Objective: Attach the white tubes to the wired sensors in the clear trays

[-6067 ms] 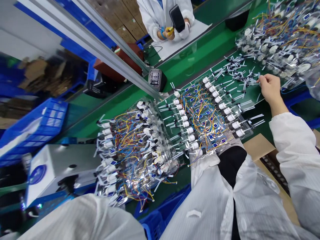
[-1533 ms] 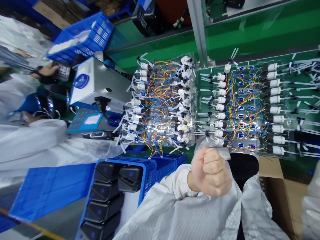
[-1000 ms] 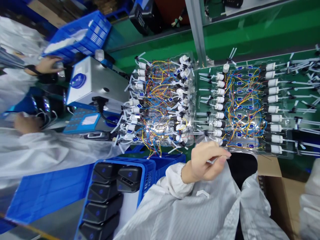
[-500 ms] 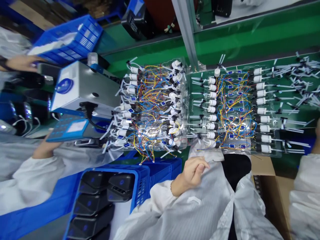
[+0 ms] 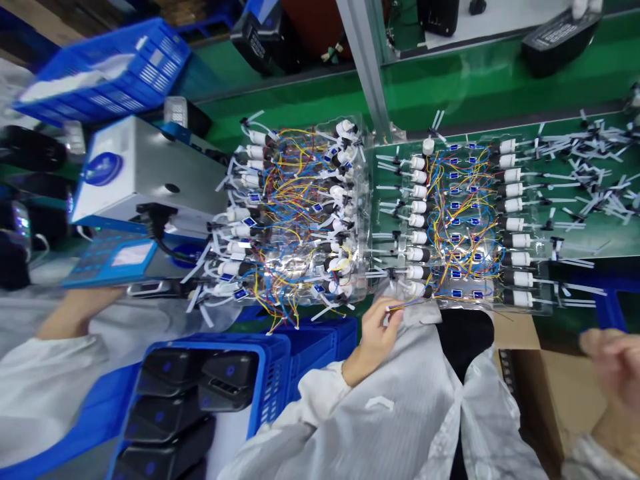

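Close to my body, my left hand (image 5: 377,337) has its thumb and forefinger together at the loose ends of thin coloured wires (image 5: 400,305). These run from the lowest left white-and-black cylinder (image 5: 416,289) on the right-hand clear plastic tray (image 5: 467,308). That tray carries two columns of such cylinders, with white tubes, black clips and small blue squares between. On the right, my right hand (image 5: 613,370) is raised beyond the tray's lower corner. It is smeared by motion, and its fingers do not show clearly.
Another clear tray (image 5: 367,253) of wired cylinders lies left. Beyond it stand a grey box-shaped device (image 5: 155,173) and a co-worker's arm (image 5: 70,317). A blue crate (image 5: 275,353) holds black housings. Loose white tubes (image 5: 595,180) lie right, and a metal post (image 5: 367,60) rises behind.
My left hand has moved up to the wire ends, which have shifted slightly toward me. My right hand has come into view from the right edge. The whole view has shifted a little.
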